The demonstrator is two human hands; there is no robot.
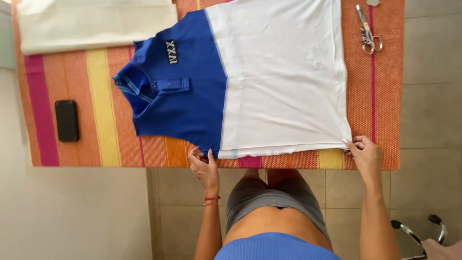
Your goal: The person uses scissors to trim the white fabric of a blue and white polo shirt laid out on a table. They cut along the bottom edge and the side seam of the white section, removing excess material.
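Shirt [269, 82] lies flat on striped cloth [91, 96], near edge pinched by both hands, left [204, 166] and right [365, 151].

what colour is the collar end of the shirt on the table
Royal blue; the rest of the polo shirt is white. The head view, the only one, shows it clearly.

Bare striped cloth [96, 96] lies open between the phone [67, 121] and shirt [240, 82]; scissors [368, 32] crowd the far right strip.
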